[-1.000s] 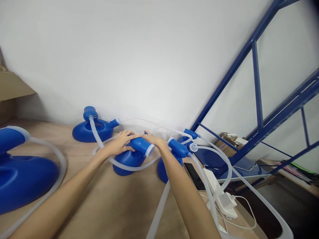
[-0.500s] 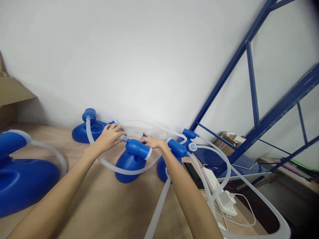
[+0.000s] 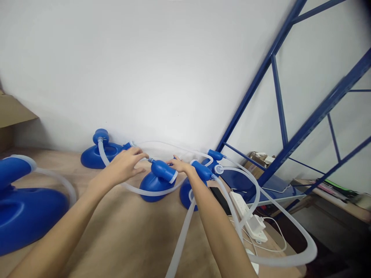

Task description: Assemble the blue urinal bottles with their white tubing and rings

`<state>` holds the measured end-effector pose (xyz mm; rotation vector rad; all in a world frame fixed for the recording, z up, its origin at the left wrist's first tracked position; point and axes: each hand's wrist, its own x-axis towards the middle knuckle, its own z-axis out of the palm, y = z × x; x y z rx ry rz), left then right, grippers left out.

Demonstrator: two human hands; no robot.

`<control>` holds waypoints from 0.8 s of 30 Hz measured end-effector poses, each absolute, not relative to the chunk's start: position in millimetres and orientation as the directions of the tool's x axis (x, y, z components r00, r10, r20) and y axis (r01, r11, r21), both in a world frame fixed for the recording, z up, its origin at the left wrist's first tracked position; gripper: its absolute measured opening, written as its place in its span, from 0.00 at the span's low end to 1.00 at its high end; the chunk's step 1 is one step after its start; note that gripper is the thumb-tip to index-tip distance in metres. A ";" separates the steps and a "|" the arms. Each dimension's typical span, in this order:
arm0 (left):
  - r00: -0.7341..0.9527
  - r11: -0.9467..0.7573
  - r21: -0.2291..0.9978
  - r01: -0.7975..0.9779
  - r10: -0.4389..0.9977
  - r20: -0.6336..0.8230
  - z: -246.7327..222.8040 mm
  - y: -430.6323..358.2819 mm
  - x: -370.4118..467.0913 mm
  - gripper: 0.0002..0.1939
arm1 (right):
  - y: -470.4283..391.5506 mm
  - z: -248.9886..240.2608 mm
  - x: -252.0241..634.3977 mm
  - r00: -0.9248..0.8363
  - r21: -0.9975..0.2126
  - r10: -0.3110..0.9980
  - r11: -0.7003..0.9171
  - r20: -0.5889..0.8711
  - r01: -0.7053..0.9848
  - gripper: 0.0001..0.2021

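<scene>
From the left edge of my head view, a large blue container (image 3: pixel 31 216) stands on the worktop (image 3: pixel 124 243), with another, the rear container (image 3: pixel 91 156), near the wall. My left hand (image 3: pixel 124 166) comes next, thumb and index parted; the fingertips reach just beside the clear connector (image 3: pixel 150 160) on the neck of the middle container (image 3: pixel 153 185), though I cannot tell whether they touch. That container sits between my hands, a pale hose (image 3: pixel 152 192) curving across its front. My right hand (image 3: pixel 179 166) is at its far right side; I cannot tell whether those fingers grip anything. Further right come the right-hand container (image 3: pixel 184 191) and a power strip (image 3: pixel 246 216). I judge the step in hand to be handling the middle container around its connector; the next move calls for precise left fingers and a steadying right hand.
</scene>
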<state>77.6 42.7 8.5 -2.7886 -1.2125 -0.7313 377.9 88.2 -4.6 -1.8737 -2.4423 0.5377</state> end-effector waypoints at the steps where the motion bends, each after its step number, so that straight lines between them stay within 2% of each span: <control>1: 0.619 -0.708 0.220 0.671 0.698 0.359 8.6 37.1 84.8 0.20 | 87.7 -3.2 379.5 -0.226 -0.285 0.959 0.172 -0.172 0.943 0.16; 3: 0.675 -0.712 0.290 0.639 0.700 0.232 0.3 30.8 101.7 0.23 | 86.7 0.7 379.9 -0.119 -0.313 0.988 0.082 -0.102 0.946 0.15; 6: 0.736 -0.734 0.295 0.612 0.665 0.128 -29.0 35.0 125.1 0.33 | 81.6 12.6 375.2 -0.040 -0.410 0.998 0.059 0.054 0.910 0.17; 10: 0.739 -0.713 0.299 0.634 0.672 0.036 -75.4 48.7 143.5 0.34 | 42.9 41.8 374.3 -0.022 -0.574 0.964 0.175 0.264 0.800 0.20; 13: 0.670 -0.648 0.287 0.706 0.742 0.030 -101.0 52.0 151.8 0.34 | -20.2 64.9 386.1 -0.044 -0.669 0.937 0.280 0.347 0.689 0.25; 14: 0.635 -0.618 0.278 0.736 0.772 0.033 -107.0 52.2 154.7 0.35 | -44.0 70.9 391.8 -0.058 -0.735 0.929 0.326 0.365 0.595 0.27; 16: 0.563 -0.554 0.258 0.791 0.825 0.045 -115.8 53.5 161.9 0.35 | -87.8 79.1 404.5 -0.075 -0.773 0.939 0.321 0.336 0.547 0.28; 19: 0.470 -0.472 0.235 0.850 0.880 0.069 -122.9 61.8 177.5 0.35 | -129.0 78.3 425.4 -0.027 -0.765 0.975 0.190 0.221 0.616 0.28; 24: 0.383 -0.388 0.242 0.889 0.921 0.071 -127.0 96.9 213.0 0.40 | -129.9 43.3 463.1 0.104 -0.728 0.992 -0.024 0.065 0.685 0.28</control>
